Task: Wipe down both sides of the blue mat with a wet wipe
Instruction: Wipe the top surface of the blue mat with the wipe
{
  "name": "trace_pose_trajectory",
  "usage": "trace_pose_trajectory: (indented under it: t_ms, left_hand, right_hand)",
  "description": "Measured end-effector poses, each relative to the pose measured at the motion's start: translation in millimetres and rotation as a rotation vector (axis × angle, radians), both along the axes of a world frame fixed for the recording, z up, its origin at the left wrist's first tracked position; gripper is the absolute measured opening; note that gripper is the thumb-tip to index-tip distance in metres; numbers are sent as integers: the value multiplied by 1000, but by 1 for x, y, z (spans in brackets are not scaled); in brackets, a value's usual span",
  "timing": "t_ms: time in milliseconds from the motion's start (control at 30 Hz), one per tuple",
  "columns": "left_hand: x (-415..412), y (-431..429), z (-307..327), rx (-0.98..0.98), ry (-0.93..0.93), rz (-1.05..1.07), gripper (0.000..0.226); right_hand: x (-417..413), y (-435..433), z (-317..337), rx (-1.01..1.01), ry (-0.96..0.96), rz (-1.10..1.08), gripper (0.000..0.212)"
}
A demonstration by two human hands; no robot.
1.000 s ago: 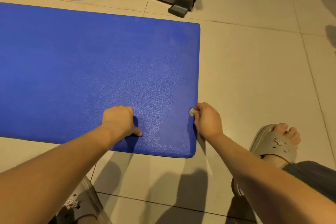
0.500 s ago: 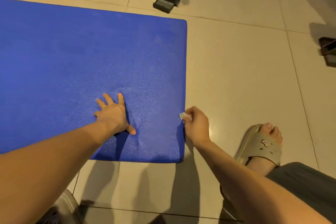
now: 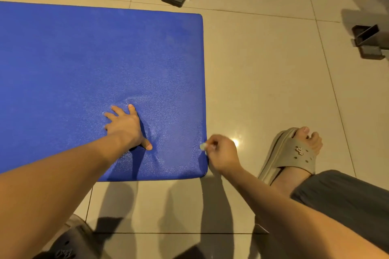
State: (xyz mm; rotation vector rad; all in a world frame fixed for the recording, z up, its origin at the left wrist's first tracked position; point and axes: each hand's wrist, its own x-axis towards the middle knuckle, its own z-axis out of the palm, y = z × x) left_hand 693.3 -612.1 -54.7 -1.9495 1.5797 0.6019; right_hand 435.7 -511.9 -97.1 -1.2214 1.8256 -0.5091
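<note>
Head view. We press our left hand [image 3: 126, 127], fingers [image 3: 116, 110] spread flat and holding nothing, on the blue mat [image 3: 94, 73], which lies flat on the tiled floor [image 3: 263, 73]. Our right hand [image 3: 223, 152] pinches a small wet wipe [image 3: 203, 146] against the mat's right edge, near its near right corner. The mat's long axis runs leftward from that hand; we judge the right hand better placed to wipe along this edge.

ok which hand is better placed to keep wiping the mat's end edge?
Right. The right hand already pinches the small wipe against the blue mat at its right edge. The left hand lies flat, fingers spread, bracing the mat.
</note>
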Motion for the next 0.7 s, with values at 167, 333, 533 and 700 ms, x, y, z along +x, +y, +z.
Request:
trace_pose_trajectory:
  t_ms: [167,333,533,700]
  left_hand:
    - [4,2,-3,-21,25,-10,167]
    - [0,0,-1,2,-12,-25,167]
    - [-3,-1,-3,4,-37,-30,167]
    - [1,1,-2,-19,7,-41,167]
  right_hand:
    - [7,-56,-2,-40,4,-193,15]
    - [8,12,5,-54,75,-5,22]
    - [9,-79,-2,-96,108,-52,21]
    - [7,-146,-5,-118,127,-136,20]
